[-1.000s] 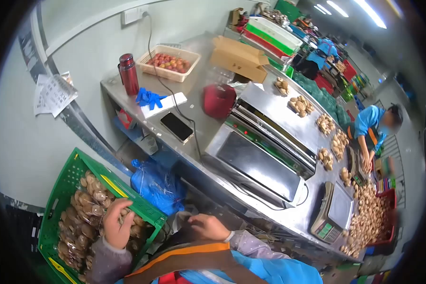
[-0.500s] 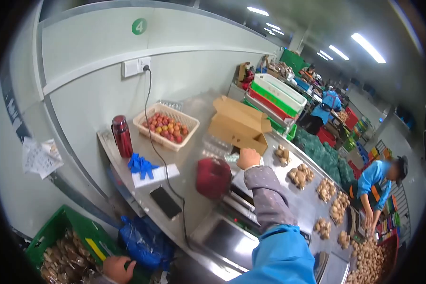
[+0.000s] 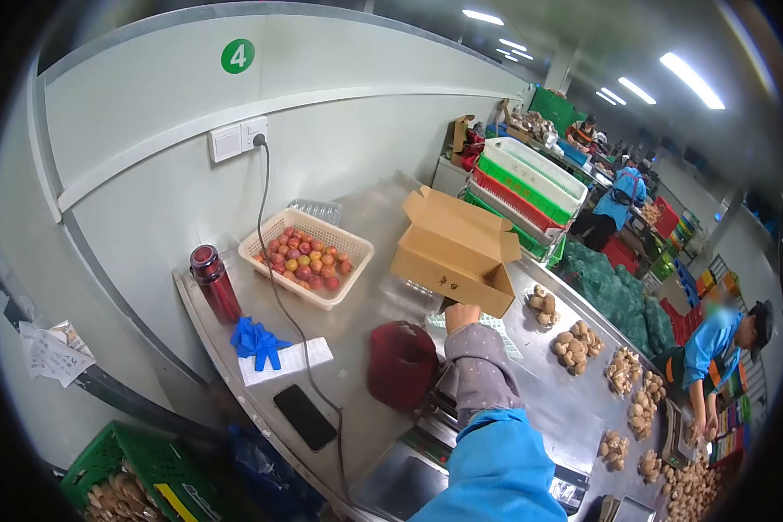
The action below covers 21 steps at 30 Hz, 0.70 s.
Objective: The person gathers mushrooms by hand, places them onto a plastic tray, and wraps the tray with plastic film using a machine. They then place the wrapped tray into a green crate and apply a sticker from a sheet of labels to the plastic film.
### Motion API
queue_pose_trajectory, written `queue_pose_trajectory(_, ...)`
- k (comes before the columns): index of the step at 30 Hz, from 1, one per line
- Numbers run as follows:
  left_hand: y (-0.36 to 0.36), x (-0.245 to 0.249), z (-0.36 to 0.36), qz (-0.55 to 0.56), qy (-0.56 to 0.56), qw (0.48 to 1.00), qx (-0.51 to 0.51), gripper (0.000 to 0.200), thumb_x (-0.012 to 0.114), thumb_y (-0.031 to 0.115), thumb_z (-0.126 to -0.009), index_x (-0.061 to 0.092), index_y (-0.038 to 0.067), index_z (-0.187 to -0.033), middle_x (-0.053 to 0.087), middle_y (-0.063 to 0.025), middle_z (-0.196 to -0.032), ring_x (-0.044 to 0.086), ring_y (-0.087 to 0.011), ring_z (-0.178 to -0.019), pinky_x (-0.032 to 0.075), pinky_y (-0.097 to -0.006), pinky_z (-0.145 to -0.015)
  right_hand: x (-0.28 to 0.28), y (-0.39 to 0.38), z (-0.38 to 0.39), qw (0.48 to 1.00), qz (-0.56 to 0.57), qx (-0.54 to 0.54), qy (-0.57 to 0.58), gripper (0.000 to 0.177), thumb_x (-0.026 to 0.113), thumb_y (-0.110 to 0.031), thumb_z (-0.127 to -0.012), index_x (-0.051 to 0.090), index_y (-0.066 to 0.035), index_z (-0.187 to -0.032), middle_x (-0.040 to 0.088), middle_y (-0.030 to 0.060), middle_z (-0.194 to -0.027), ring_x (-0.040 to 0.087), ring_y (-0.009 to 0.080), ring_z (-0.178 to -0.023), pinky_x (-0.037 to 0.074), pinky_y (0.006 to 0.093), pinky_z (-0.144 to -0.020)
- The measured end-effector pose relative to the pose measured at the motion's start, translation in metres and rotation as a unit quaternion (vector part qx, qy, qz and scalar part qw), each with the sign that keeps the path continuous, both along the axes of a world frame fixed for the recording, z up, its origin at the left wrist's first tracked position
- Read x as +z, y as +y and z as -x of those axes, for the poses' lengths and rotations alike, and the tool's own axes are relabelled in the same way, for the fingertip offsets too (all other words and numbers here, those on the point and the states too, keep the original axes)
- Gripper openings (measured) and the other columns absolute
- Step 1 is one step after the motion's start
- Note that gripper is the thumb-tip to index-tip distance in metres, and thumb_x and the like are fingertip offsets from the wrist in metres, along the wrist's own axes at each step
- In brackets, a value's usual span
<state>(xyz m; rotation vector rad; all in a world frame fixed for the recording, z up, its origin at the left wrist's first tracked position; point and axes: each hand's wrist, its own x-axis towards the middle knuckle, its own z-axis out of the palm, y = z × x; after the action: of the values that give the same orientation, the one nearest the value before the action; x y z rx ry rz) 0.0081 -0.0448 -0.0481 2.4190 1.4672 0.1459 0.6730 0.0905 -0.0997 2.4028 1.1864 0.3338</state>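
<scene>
My right hand (image 3: 463, 316) reaches across the metal table with its fingers curled in, seen from the back. What the fingers grip, if anything, is hidden. Under and beside it lies a white sheet with green print (image 3: 502, 336). Just beyond stands an open cardboard box (image 3: 451, 245), with a clear plastic tray (image 3: 409, 294) at its near left. A dark red cloth item (image 3: 400, 365) is left of my forearm, near a scale (image 3: 439, 444) partly covered by my sleeve. My left hand is out of view.
Mushroom piles (image 3: 574, 348) line the table's right side. At left are a basket of round fruit (image 3: 364, 252), red thermos (image 3: 216, 283), blue gloves (image 3: 257, 342), phone (image 3: 304, 418) and cord (image 3: 300, 326). A green crate (image 3: 161, 461) sits below. A co-worker (image 3: 709, 348) works at right.
My right hand has moved down onto the printed sheet, closer below the box. My left hand, earlier above the green crate, has left the view. The camera view has shifted slightly.
</scene>
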Motion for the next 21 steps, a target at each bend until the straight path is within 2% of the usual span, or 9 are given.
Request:
queue_pose_trajectory(3, 0.001, -0.008, 0.008, 0.014, 0.058, 0.998, -0.018, 0.024, 0.058, 0.031, -0.084, 0.065, 0.008, -0.081, 0.064, -0.0116, -0.073, 0.061, -0.0294, -0.063, 0.049, -0.0370, -0.057, 0.026, 0.008, 0.000, 0.982, -0.156, 0.093, -0.057, 0.015, 0.057, -0.021, -0.079, 0.070, -0.017, -0.085, 0.069, 0.0012, -0.086, 0.067, 0.0204, -0.080, 0.049, 0.0420, -0.055)
queue_pose_trajectory(4, 0.004, -0.009, 0.010, -0.219, 0.128, 0.958, -0.130, 0.024, 0.058, 0.032, -0.084, 0.065, 0.008, -0.083, 0.064, -0.0120, -0.074, 0.062, -0.0298, -0.064, 0.049, -0.0379, -0.058, 0.054, 0.007, 0.017, 0.982, -0.151, 0.110, -0.027, 0.013, 0.057, -0.016, -0.076, 0.070, -0.014, -0.077, 0.068, 0.0050, -0.081, 0.065, 0.0232, -0.079, 0.049, 0.0402, -0.058)
queue_pose_trajectory(6, -0.004, -0.106, 0.045, -0.087, -0.089, 0.992, 0.016, 0.026, 0.058, 0.034, -0.084, 0.066, 0.009, -0.086, 0.065, -0.0134, -0.080, 0.063, -0.0306, -0.068, 0.050, -0.0393, -0.062, 0.135, -0.006, 0.079, 0.978, -0.130, 0.166, 0.014, 0.010, 0.059, -0.012, -0.071, 0.069, -0.011, -0.072, 0.066, 0.0101, -0.078, 0.065, 0.0262, -0.076, 0.050, 0.0381, -0.061)
queue_pose_trajectory(8, -0.005, -0.039, 0.013, -0.042, -0.068, 0.996, 0.034, 0.022, 0.068, 0.028, -0.073, 0.066, 0.006, -0.072, 0.063, -0.0133, -0.069, 0.062, -0.0300, -0.065, 0.048, -0.0388, -0.060, 0.193, -0.033, 0.148, 0.955, -0.138, 0.261, 0.035, 0.010, 0.061, -0.010, -0.067, 0.067, -0.010, -0.074, 0.064, 0.0126, -0.078, 0.064, 0.0276, -0.074, 0.050, 0.0389, -0.061)
queue_pose_trajectory(12, -0.011, 0.000, 0.001, 0.037, -0.220, 0.974, -0.047, 0.029, 0.067, 0.032, -0.077, 0.068, 0.005, -0.086, 0.067, -0.0117, -0.084, 0.064, -0.0255, -0.078, 0.050, -0.0348, -0.072, 0.247, -0.102, 0.321, 0.722, -0.330, 0.568, 0.216, 0.008, 0.064, -0.007, -0.064, 0.063, -0.004, -0.071, 0.054, 0.0114, -0.069, 0.056, 0.0275, -0.065, 0.043, 0.0396, -0.056)
queue_pose_trajectory(14, -0.032, 0.006, 0.001, 0.404, -0.590, 0.696, -0.062, 0.062, 0.065, 0.040, -0.080, 0.047, 0.004, -0.127, 0.054, -0.0125, -0.123, 0.050, -0.0201, -0.115, 0.037, -0.0313, -0.098, 0.256, -0.144, 0.399, 0.609, -0.335, 0.676, 0.244, 0.013, 0.065, -0.004, -0.061, 0.064, -0.004, -0.074, 0.052, 0.0070, -0.068, 0.053, 0.0250, -0.062, 0.040, 0.0378, -0.053)
queue_pose_trajectory(17, -0.101, 0.044, 0.042, 0.511, -0.780, 0.291, -0.214, 0.080, 0.052, 0.049, -0.085, 0.016, 0.006, -0.142, 0.021, -0.0144, -0.146, 0.027, -0.0312, -0.132, 0.022, -0.0464, -0.108, 0.230, -0.195, 0.498, 0.453, -0.269, 0.793, 0.306, 0.025, 0.066, -0.004, -0.056, 0.068, -0.006, -0.082, 0.055, 0.0024, -0.072, 0.052, 0.0210, -0.062, 0.039, 0.0334, -0.053)
queue_pose_trajectory(19, -0.154, 0.103, 0.102, 0.420, -0.831, 0.356, 0.078, 0.123, 0.061, 0.075, -0.054, 0.006, 0.011, -0.144, 0.010, -0.0125, -0.149, 0.013, -0.0402, -0.135, 0.016, -0.0524, -0.108, 0.202, -0.224, 0.548, 0.391, -0.231, 0.823, 0.341, 0.026, 0.067, -0.007, -0.055, 0.067, -0.007, -0.081, 0.054, 0.0016, -0.074, 0.052, 0.0199, -0.065, 0.042, 0.0318, -0.058)
queue_pose_trajectory(21, -0.206, 0.074, 0.158, 0.304, -0.900, 0.312, 0.031, 0.103, 0.069, 0.058, -0.064, 0.018, 0.014, -0.142, 0.024, -0.0116, -0.146, 0.025, -0.0374, -0.132, 0.023, -0.0493, -0.107, 0.174, -0.251, 0.583, 0.390, -0.185, 0.827, 0.359, 0.026, 0.067, -0.008, -0.055, 0.067, -0.007, -0.081, 0.053, 0.0009, -0.074, 0.052, 0.0193, -0.068, 0.042, 0.0324, -0.061)
